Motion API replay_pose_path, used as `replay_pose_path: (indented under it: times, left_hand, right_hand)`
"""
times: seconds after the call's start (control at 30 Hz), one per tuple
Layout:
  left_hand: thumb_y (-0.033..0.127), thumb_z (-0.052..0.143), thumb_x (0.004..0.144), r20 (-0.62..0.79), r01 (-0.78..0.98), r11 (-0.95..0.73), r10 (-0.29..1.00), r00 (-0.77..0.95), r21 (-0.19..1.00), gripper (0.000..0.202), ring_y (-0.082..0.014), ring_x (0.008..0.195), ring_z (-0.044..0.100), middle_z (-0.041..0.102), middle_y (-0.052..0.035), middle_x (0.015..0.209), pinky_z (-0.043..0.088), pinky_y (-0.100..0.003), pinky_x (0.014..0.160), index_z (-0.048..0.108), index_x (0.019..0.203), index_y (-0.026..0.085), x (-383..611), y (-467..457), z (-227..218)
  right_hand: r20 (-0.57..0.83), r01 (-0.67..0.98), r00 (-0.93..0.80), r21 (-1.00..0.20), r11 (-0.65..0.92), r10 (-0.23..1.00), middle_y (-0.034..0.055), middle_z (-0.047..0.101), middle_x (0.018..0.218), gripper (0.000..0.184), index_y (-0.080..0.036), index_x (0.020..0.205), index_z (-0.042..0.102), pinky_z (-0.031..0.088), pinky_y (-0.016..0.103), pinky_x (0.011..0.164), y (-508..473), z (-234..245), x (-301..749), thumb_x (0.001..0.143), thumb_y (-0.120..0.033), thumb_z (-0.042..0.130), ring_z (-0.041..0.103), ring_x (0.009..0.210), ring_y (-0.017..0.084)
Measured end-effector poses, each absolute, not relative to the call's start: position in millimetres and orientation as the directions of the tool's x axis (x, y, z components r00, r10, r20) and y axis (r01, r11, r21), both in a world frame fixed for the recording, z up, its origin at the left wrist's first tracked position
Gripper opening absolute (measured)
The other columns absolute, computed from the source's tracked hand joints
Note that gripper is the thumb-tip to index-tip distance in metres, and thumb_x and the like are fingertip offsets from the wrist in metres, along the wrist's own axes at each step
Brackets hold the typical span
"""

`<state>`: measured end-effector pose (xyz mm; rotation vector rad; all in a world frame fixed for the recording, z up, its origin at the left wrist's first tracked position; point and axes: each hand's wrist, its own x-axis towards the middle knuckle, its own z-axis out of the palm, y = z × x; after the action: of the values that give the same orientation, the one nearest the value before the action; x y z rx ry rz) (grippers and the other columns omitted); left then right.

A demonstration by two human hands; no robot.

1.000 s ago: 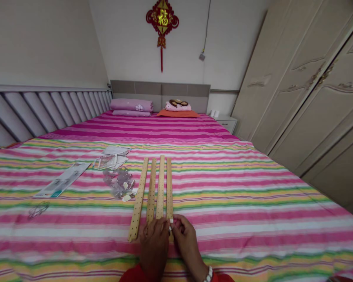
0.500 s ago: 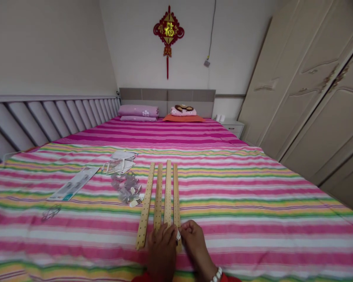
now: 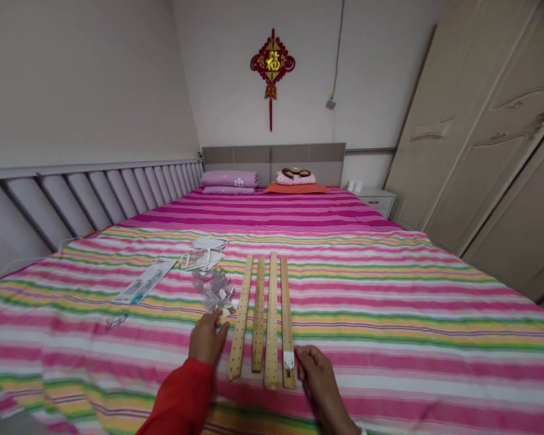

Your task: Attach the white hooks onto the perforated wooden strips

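Observation:
Four wooden strips dotted with small holes lie side by side on the striped sheet: a left one [image 3: 242, 314], a shorter one [image 3: 259, 314], a long one [image 3: 272, 320] and a right one [image 3: 286, 302]. A white adhesive hook [image 3: 289, 360] sits near the right strip's close end. My right hand [image 3: 320, 377] rests just right of that hook, fingers loosely curled with a gap to the thumb. My left hand [image 3: 207, 338] reaches, thumb apart, to the near edge of a pile of clear-backed hooks [image 3: 215, 287]; whether it touches one is unclear.
Behind the pile lie clear and white packets [image 3: 206, 257]. Farther left are a long printed package [image 3: 145, 281] and a small wire-like bundle [image 3: 116, 319]. A slatted rail [image 3: 118, 187] edges the bed on the left; folded bedding [image 3: 230, 179] lies at the headboard.
My left hand has left the strips and moved left to the hook pile. My right hand has come off the white hook, which stays on the right strip. The view has shifted.

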<state>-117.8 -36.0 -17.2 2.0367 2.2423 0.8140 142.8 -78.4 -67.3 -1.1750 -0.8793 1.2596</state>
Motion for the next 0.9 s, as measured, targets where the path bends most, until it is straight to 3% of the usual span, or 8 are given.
replay_pose_path:
  times: [0.13,0.33,0.5,0.6,0.7,0.8,0.9]
  left_hand:
    - [0.027,0.050,0.085,0.187,0.976,0.107,0.972,-0.144,0.192,0.036,-0.0229,0.088,0.064,0.070,-0.0111,0.094,0.044,-0.030,0.074,0.063,0.115,0.014,-119,-25,-12]
    - [0.028,0.047,0.088,0.058,0.954,0.191,0.976,-0.209,0.231,0.028,-0.0219,0.091,0.067,0.073,-0.0095,0.099,0.041,-0.028,0.071,0.066,0.107,0.018,-116,-18,-5]
    - [0.030,0.044,0.089,0.175,0.944,0.127,0.967,-0.187,0.305,0.031,-0.0203,0.086,0.065,0.072,-0.0082,0.095,0.043,-0.027,0.070,0.070,0.103,0.020,-129,-30,-11]
    - [0.035,0.043,0.088,0.326,0.929,0.039,0.931,-0.168,0.368,0.035,-0.0206,0.081,0.062,0.067,-0.0073,0.081,0.045,-0.029,0.072,0.071,0.100,0.019,-137,-41,-12]
    - [0.038,0.045,0.085,0.466,0.909,-0.107,0.879,-0.104,0.403,0.033,-0.0218,0.082,0.059,0.063,-0.0073,0.081,0.046,-0.033,0.079,0.072,0.092,0.020,-141,-44,-9]
    - [0.040,0.053,0.079,0.442,0.783,-0.230,0.894,-0.064,0.578,0.027,-0.0208,0.081,0.059,0.063,-0.0061,0.081,0.047,-0.033,0.079,0.071,0.078,0.021,-144,-36,-4]
    - [0.039,0.063,0.071,0.195,0.466,-0.056,0.947,-0.255,0.883,0.021,-0.0179,0.070,0.060,0.065,-0.0046,0.073,0.048,-0.029,0.066,0.067,0.074,0.019,-145,-26,5]
  right_hand:
    - [-0.138,-0.273,0.137,-0.957,-0.096,0.981,-0.0084,0.041,0.036,0.048,-0.020,0.056,0.049,0.018,0.021,0.033,-76,-71,143,0.061,-0.064,0.068,0.029,0.030,0.006]
    - [-0.186,-0.301,0.087,-0.942,-0.152,0.979,-0.0093,0.041,0.035,0.047,-0.020,0.058,0.050,0.013,0.021,0.032,-79,-67,145,0.060,-0.063,0.069,0.025,0.027,0.004]
    - [-0.217,-0.329,0.077,-0.927,-0.180,0.973,-0.0096,0.041,0.034,0.046,-0.019,0.058,0.051,0.012,0.020,0.032,-81,-61,146,0.059,-0.061,0.071,0.024,0.026,0.003]
    - [-0.241,-0.337,0.058,-0.918,-0.208,0.969,-0.0091,0.043,0.035,0.044,-0.020,0.060,0.051,0.012,0.020,0.032,-82,-58,146,0.059,-0.059,0.071,0.025,0.026,0.004]
    - [-0.255,-0.331,0.046,-0.916,-0.226,0.966,-0.0093,0.043,0.035,0.042,-0.020,0.061,0.051,0.012,0.020,0.032,-83,-56,148,0.061,-0.057,0.070,0.025,0.026,0.004]
    - [-0.253,-0.329,0.039,-0.917,-0.227,0.967,-0.0096,0.043,0.035,0.041,-0.020,0.061,0.051,0.011,0.019,0.032,-83,-56,149,0.061,-0.056,0.069,0.024,0.026,0.003]
    - [-0.243,-0.325,0.026,-0.919,-0.222,0.970,-0.0095,0.043,0.034,0.041,-0.020,0.060,0.050,0.010,0.019,0.032,-82,-59,149,0.060,-0.056,0.069,0.024,0.026,0.003]
